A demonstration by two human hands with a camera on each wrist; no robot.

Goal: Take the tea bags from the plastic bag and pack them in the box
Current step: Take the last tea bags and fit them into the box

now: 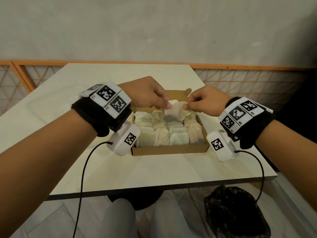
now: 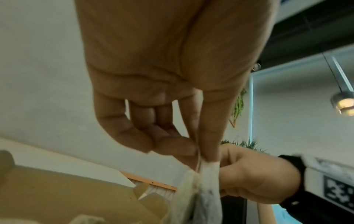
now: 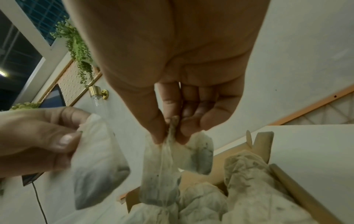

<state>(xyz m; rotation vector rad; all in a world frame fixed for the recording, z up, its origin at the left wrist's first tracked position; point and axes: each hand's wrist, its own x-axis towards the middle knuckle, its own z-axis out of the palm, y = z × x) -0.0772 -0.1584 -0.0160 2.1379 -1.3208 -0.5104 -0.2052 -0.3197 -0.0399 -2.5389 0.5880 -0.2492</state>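
Observation:
An open cardboard box (image 1: 169, 150) stands mid-table, packed with several pale tea bags (image 1: 178, 138). Both hands hover over its back half. My left hand (image 1: 167, 104) pinches the top edge of one tea bag (image 1: 171, 112) between thumb and forefinger (image 2: 209, 136); the bag (image 2: 208, 192) hangs below. My right hand (image 1: 187, 105) pinches the bunched tops of two joined tea bags (image 3: 159, 174) that dangle above the packed ones (image 3: 245, 181). The left hand's bag (image 3: 99, 166) hangs just beside them in the right wrist view.
The white table (image 1: 154, 170) ends close behind the box, with a wall and orange lattice rail (image 1: 248, 67) beyond. A faint clear plastic sheet (image 1: 51, 107) seems to lie on the table's left side. A black plastic bag (image 1: 235, 213) sits on the floor at the lower right. Cables hang from both wrists.

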